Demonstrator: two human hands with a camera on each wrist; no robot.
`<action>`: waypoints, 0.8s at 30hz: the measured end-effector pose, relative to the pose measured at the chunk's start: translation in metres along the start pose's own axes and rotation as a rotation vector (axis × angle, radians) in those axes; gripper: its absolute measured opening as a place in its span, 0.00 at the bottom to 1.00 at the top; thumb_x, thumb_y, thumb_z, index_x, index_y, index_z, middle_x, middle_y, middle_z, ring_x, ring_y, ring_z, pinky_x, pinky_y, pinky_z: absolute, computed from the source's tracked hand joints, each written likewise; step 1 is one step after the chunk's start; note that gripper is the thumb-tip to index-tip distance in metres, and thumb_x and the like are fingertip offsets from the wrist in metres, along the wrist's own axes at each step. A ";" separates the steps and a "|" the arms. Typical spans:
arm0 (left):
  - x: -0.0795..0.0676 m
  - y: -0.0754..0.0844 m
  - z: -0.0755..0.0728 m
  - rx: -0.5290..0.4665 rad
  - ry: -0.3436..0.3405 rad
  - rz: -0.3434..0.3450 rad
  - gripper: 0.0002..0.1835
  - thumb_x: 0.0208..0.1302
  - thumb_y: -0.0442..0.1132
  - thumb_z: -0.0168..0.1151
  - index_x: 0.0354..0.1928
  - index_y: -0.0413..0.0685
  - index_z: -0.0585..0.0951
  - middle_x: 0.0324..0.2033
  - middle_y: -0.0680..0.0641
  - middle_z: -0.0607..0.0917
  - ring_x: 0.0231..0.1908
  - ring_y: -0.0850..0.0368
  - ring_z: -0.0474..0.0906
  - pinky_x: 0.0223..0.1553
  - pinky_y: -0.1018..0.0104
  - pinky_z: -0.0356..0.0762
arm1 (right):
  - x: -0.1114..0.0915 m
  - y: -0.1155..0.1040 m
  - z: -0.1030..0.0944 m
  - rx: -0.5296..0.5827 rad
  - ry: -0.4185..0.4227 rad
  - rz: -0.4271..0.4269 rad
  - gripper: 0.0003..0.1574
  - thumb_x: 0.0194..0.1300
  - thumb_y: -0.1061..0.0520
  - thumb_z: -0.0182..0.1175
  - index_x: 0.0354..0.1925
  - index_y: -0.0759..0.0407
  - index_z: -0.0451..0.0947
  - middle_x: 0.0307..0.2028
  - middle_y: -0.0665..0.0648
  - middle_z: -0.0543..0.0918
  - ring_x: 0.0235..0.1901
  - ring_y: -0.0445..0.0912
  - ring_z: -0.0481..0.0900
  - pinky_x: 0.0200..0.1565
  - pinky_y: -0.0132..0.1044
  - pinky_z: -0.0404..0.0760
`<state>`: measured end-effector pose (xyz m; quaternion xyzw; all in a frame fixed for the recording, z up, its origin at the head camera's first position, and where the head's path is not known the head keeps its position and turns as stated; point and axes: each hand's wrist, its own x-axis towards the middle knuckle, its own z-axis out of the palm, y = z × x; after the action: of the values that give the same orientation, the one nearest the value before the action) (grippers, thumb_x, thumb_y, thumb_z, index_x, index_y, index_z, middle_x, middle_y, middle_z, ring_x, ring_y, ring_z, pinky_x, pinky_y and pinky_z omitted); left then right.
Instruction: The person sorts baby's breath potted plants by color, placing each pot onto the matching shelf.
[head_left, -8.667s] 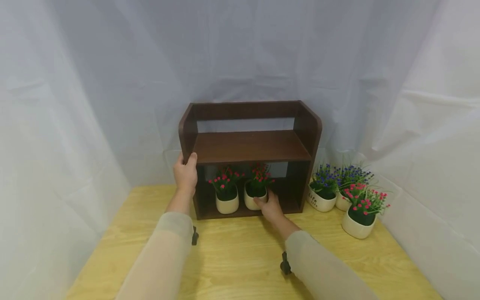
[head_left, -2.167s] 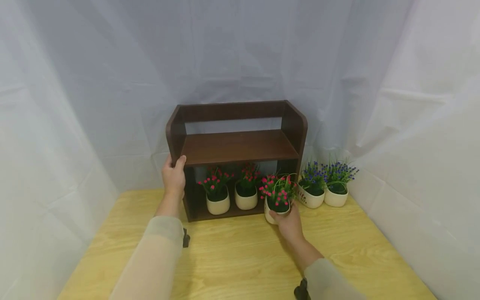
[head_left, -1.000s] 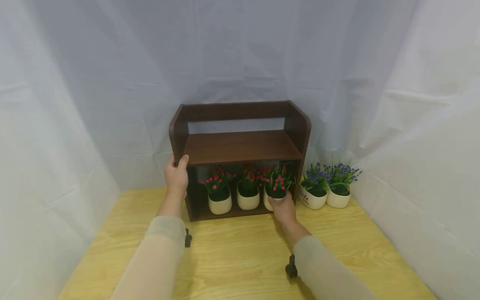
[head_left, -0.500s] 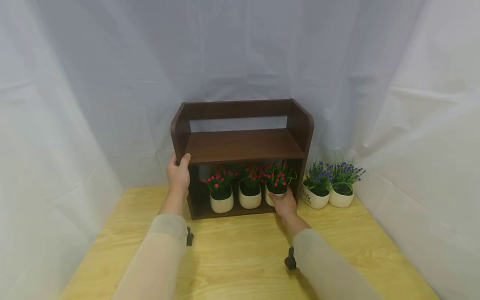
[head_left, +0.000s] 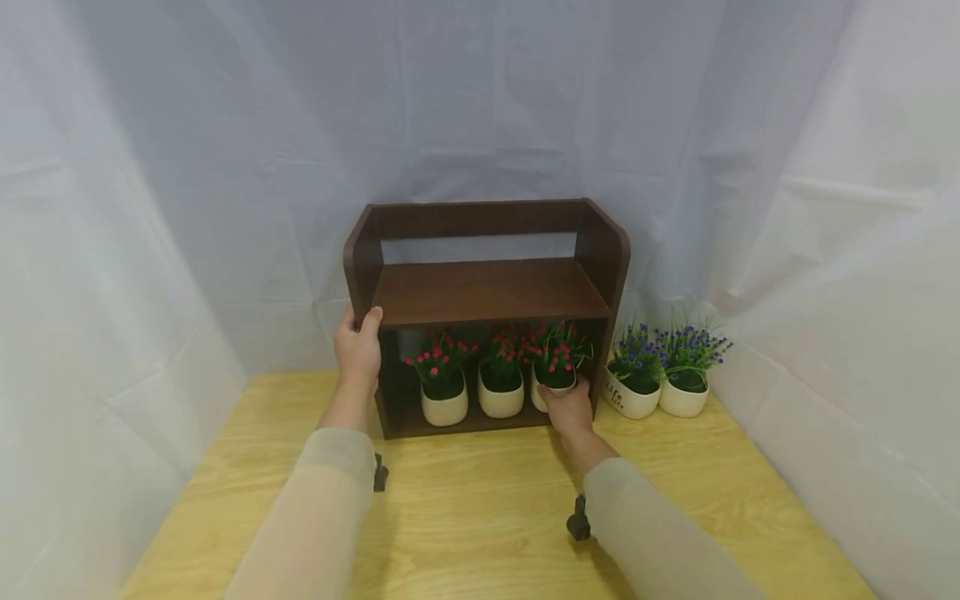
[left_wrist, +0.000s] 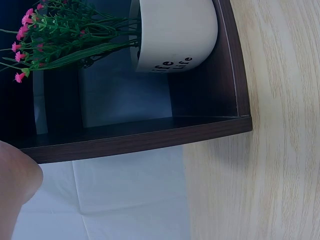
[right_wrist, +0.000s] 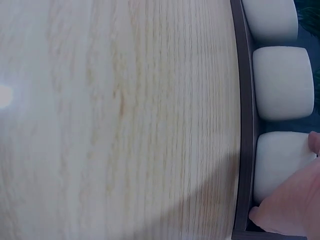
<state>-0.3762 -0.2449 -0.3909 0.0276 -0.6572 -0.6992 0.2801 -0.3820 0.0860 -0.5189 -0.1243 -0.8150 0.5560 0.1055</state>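
A dark brown two-tier wooden shelf (head_left: pixel 487 292) stands on the table. My left hand (head_left: pixel 357 348) grips its left side panel, thumb on the front edge. On the lower tier three white pots with pink-red artificial flowers stand in a row: the left pot (head_left: pixel 445 408), the middle pot (head_left: pixel 501 402) and the right flower pot (head_left: pixel 538 392). My right hand (head_left: pixel 568 410) holds the right flower pot, thumb at its front and fingers at its right side. In the right wrist view that pot (right_wrist: pixel 280 160) sits inside the shelf's front edge (right_wrist: pixel 245 150). The left wrist view shows "Life" lettering on the left pot (left_wrist: pixel 177 35).
Two white pots with blue-purple flowers stand right of the shelf, a lettered one (head_left: pixel 632 400) and a second pot (head_left: pixel 684 402) touching or nearly touching it. The light wooden table (head_left: pixel 465 517) spreads in front. White sheeting (head_left: pixel 480 100) hangs behind and at both sides.
My right hand has brought the third pink-flowered pot from the table at the right onto the lower tier, beside the other two. Over the last half second little has moved.
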 end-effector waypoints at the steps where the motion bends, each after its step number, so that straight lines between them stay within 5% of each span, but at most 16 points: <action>1: 0.000 0.000 0.000 -0.001 0.002 0.001 0.23 0.79 0.42 0.58 0.70 0.40 0.78 0.68 0.40 0.80 0.72 0.48 0.72 0.81 0.54 0.64 | 0.000 0.000 0.000 -0.006 0.005 -0.001 0.57 0.71 0.45 0.69 0.81 0.67 0.51 0.72 0.79 0.73 0.71 0.72 0.73 0.74 0.64 0.72; 16: 0.001 -0.001 0.000 -0.003 -0.007 -0.013 0.24 0.79 0.43 0.59 0.72 0.42 0.78 0.70 0.40 0.79 0.74 0.47 0.70 0.82 0.52 0.62 | -0.006 -0.004 0.000 -0.026 0.038 0.003 0.60 0.67 0.45 0.70 0.83 0.65 0.52 0.71 0.79 0.73 0.71 0.72 0.74 0.73 0.65 0.74; 24: 0.002 -0.001 -0.002 -0.004 -0.010 -0.029 0.25 0.80 0.43 0.59 0.73 0.44 0.77 0.72 0.41 0.78 0.76 0.47 0.69 0.83 0.52 0.61 | -0.016 -0.001 -0.004 0.076 0.040 -0.012 0.59 0.68 0.53 0.70 0.83 0.68 0.48 0.76 0.81 0.67 0.76 0.72 0.67 0.79 0.63 0.67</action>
<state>-0.3774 -0.2473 -0.3915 0.0331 -0.6566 -0.7047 0.2668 -0.3662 0.0839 -0.5174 -0.1264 -0.7916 0.5836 0.1297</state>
